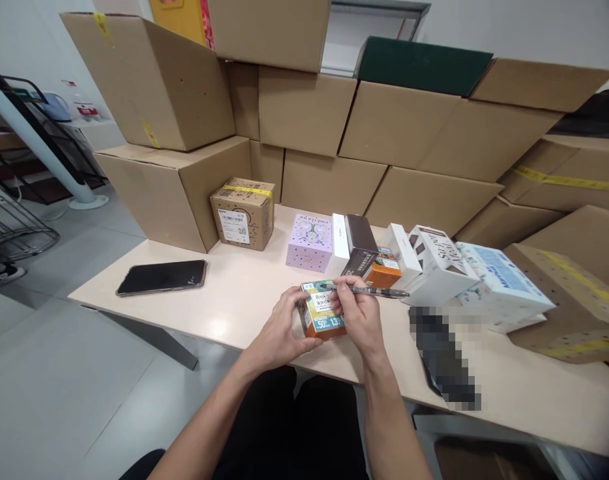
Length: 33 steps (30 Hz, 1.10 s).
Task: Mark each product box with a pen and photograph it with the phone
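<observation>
A small printed box (pixel 314 300) in teal, yellow and orange, with "50" and "1.3" on its face, is at the front edge of the table. My left hand (pixel 283 328) grips its left side, fingers along the back and thumb at the lower front. In my right hand (pixel 359 313) is a pen (pixel 379 291), pinched between thumb and fingers, its body pointing right. The pen's tip is over the top of the box's face; whether it touches cannot be made out. My right fingers cover the box's right part.
A row of small boxes, with a lilac box (pixel 309 241) and a dark brown box (pixel 360 243), stands behind my hands. A phone (pixel 163 277) lies at left, near a taped carton (pixel 243 213). Stacked cardboard boxes (pixel 329 183) wall the back. A blurred dark object (pixel 441 357) lies right.
</observation>
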### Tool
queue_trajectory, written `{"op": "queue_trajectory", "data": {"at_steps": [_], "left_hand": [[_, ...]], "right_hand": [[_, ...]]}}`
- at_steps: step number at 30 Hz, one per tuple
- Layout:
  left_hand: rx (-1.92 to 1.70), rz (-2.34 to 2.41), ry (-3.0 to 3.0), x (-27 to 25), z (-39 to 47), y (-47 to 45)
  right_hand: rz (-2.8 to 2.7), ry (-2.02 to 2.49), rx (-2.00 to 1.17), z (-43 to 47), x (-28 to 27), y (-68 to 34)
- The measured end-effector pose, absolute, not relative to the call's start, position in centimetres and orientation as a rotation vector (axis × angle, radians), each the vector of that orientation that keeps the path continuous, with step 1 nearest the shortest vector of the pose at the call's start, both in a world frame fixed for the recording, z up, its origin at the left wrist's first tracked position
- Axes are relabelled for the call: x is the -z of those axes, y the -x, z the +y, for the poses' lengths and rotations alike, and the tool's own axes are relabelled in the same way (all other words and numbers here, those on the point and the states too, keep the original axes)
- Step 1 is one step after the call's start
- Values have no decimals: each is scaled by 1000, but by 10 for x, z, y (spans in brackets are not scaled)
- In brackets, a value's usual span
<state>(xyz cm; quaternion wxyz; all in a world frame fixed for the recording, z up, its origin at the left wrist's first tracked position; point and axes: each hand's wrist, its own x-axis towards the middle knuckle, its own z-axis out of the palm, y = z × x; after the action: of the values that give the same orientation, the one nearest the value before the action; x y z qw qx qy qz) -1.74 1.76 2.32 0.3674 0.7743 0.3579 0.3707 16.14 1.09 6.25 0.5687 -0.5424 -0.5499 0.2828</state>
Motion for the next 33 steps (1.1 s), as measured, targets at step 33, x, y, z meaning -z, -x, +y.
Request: {"op": "queue_trajectory", "data": {"at_steps": [33], "left_hand": [[-931, 924, -2002, -17, 19, 18]], "right_hand": [[-1600, 1387, -380, 9, -69, -154]]}}
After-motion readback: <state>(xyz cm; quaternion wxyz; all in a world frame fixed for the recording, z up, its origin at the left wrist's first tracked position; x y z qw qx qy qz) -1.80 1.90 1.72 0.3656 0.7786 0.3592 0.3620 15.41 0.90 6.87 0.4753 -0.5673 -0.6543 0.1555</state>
